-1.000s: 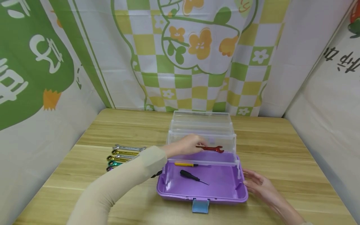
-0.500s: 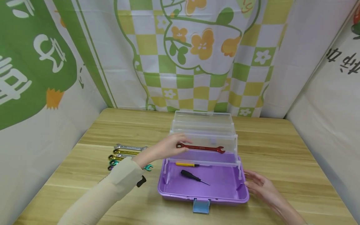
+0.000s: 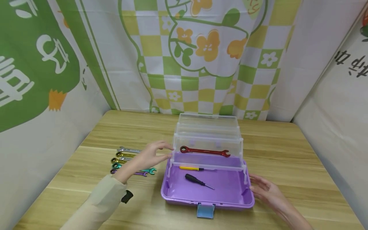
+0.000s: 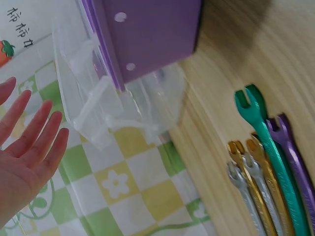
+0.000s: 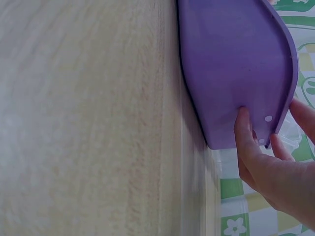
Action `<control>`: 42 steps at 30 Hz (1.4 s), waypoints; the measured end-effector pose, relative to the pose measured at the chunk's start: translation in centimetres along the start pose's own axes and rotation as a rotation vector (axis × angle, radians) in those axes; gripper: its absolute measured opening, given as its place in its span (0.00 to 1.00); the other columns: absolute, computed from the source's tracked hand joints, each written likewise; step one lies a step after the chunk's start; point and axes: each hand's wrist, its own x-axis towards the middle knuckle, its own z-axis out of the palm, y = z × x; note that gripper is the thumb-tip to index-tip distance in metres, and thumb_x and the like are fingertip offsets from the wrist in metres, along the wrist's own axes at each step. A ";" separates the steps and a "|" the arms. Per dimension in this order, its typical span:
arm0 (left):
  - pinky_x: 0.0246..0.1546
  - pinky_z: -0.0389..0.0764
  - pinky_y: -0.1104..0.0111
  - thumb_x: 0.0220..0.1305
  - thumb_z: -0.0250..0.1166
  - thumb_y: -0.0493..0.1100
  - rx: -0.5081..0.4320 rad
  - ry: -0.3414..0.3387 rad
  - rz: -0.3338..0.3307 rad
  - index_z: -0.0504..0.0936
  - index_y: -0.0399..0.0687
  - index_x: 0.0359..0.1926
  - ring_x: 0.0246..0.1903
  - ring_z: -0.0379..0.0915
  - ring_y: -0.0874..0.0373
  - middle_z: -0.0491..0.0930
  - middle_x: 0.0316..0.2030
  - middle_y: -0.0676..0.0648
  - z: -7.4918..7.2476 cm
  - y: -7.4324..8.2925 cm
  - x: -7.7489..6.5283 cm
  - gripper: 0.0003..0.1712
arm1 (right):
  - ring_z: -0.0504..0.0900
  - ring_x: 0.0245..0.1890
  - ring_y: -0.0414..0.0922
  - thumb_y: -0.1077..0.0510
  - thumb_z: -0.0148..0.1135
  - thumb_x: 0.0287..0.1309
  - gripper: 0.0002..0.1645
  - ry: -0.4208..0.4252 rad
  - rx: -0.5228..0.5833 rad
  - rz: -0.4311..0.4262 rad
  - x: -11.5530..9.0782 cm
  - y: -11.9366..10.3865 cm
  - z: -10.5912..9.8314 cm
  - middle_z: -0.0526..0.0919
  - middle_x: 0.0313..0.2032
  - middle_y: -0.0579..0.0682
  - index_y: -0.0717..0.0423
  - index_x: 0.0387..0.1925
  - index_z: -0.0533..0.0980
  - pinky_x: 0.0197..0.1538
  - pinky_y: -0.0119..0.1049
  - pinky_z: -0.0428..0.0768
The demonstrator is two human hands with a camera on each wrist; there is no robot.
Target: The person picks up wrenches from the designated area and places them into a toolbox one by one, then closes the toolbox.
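A purple toolbox (image 3: 207,196) stands with its lid up and its clear tray (image 3: 207,166) raised. In that tray lies a red combination wrench (image 3: 205,151). A yellow-handled screwdriver (image 3: 189,168) and a black-handled screwdriver (image 3: 195,179) show in the purple base. My left hand (image 3: 152,156) is at the tray's left edge, fingers spread and holding nothing; the left wrist view shows its bare palm. My right hand (image 3: 265,190) rests its fingers against the toolbox's outer right side, with fingertips (image 5: 242,115) on the purple wall in the right wrist view.
Left of the toolbox, several combination wrenches lie in a row, among them a green wrench (image 4: 270,142) and a purple wrench (image 4: 290,152). A blue latch (image 3: 205,210) hangs at the toolbox front. Patterned curtains (image 3: 207,89) border the wooden table (image 3: 287,153).
My left hand has let go of the red wrench, leaving it in the clear tray, and has drawn back left. The right hand has stayed at the toolbox side.
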 end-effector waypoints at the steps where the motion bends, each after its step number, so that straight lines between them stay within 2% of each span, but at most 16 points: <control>1: 0.47 0.71 0.57 0.54 0.62 0.38 0.003 0.008 -0.009 0.78 0.41 0.42 0.47 0.71 0.50 0.76 0.44 0.44 -0.1 -0.3 -0.3 0.13 | 0.77 0.44 0.39 0.67 0.53 0.55 0.35 0.001 0.001 -0.003 0.0 0.0 0.0 0.73 0.50 0.48 0.75 0.60 0.49 0.48 0.34 0.74; 4: 0.46 0.72 0.55 0.54 0.63 0.38 0.016 0.022 -0.041 0.78 0.41 0.41 0.47 0.71 0.47 0.76 0.45 0.42 -0.4 -1.0 -1.1 0.12 | 0.77 0.44 0.39 0.68 0.53 0.55 0.33 -0.003 0.010 -0.021 0.0 0.1 0.1 0.74 0.49 0.45 0.74 0.59 0.51 0.48 0.34 0.74; 8: 0.46 0.72 0.53 0.54 0.63 0.40 0.037 0.026 -0.089 0.79 0.42 0.40 0.45 0.71 0.46 0.76 0.44 0.42 -0.5 -1.8 -2.2 0.12 | 0.77 0.44 0.39 0.68 0.53 0.55 0.29 -0.019 0.038 -0.043 0.0 0.2 0.0 0.75 0.45 0.38 0.68 0.59 0.58 0.47 0.34 0.74; 11: 0.45 0.72 0.54 0.54 0.63 0.40 0.044 0.029 -0.128 0.79 0.44 0.40 0.44 0.71 0.47 0.76 0.42 0.46 -0.7 -2.4 -3.1 0.11 | 0.77 0.44 0.39 0.68 0.53 0.55 0.30 -0.019 0.034 -0.042 0.0 0.2 0.1 0.75 0.46 0.38 0.69 0.59 0.57 0.47 0.34 0.74; 15: 0.45 0.72 0.53 0.55 0.62 0.41 0.043 0.033 -0.168 0.79 0.45 0.39 0.44 0.71 0.47 0.76 0.43 0.46 -0.9 -3.1 -4.3 0.10 | 0.76 0.45 0.38 0.67 0.53 0.55 0.35 0.004 -0.004 -0.017 0.0 0.1 0.1 0.73 0.50 0.47 0.75 0.60 0.48 0.48 0.34 0.74; 20: 0.44 0.72 0.53 0.54 0.63 0.42 0.079 0.037 -0.189 0.79 0.45 0.38 0.42 0.72 0.49 0.76 0.40 0.48 -1.0 -4.0 -5.6 0.10 | 0.76 0.45 0.37 0.66 0.54 0.55 0.37 0.035 -0.050 0.027 0.0 0.0 0.3 0.66 0.56 0.61 0.75 0.60 0.47 0.48 0.34 0.74; 27: 0.42 0.73 0.53 0.51 0.66 0.40 0.097 0.042 -0.222 0.79 0.47 0.36 0.40 0.73 0.51 0.77 0.38 0.50 -1.2 -5.1 -7.2 0.10 | 0.75 0.45 0.37 0.63 0.56 0.54 0.39 0.054 -0.077 0.058 0.1 -0.1 0.3 0.60 0.59 0.67 0.74 0.61 0.47 0.49 0.35 0.73; 32: 0.41 0.73 0.53 0.50 0.66 0.37 0.106 0.018 -0.248 0.80 0.41 0.36 0.39 0.73 0.49 0.77 0.36 0.47 -1.4 -5.9 -8.0 0.10 | 0.76 0.45 0.37 0.63 0.56 0.54 0.40 0.047 -0.077 0.057 0.2 -0.2 0.3 0.58 0.59 0.69 0.74 0.61 0.47 0.49 0.34 0.73; 35: 0.39 0.74 0.54 0.50 0.65 0.36 0.141 0.000 -0.263 0.80 0.40 0.35 0.37 0.72 0.50 0.76 0.36 0.47 -1.4 -6.4 -8.4 0.09 | 0.76 0.44 0.37 0.65 0.55 0.54 0.39 0.034 -0.057 0.040 0.1 -0.1 0.2 0.62 0.58 0.67 0.75 0.61 0.46 0.48 0.34 0.74; 39: 0.39 0.73 0.55 0.50 0.65 0.36 0.190 -0.015 -0.252 0.80 0.40 0.34 0.37 0.72 0.49 0.76 0.36 0.46 -1.5 -6.9 -9.0 0.09 | 0.76 0.44 0.38 0.67 0.53 0.55 0.37 0.009 -0.016 0.004 0.1 0.1 0.1 0.71 0.52 0.53 0.76 0.60 0.46 0.48 0.34 0.74; 42: 0.38 0.73 0.55 0.49 0.66 0.37 0.214 -0.020 -0.234 0.80 0.41 0.33 0.37 0.72 0.49 0.76 0.35 0.48 -1.5 -7.4 -9.4 0.08 | 0.76 0.45 0.39 0.68 0.53 0.55 0.36 -0.007 0.008 -0.009 0.1 0.2 0.0 0.73 0.49 0.43 0.76 0.59 0.47 0.48 0.34 0.74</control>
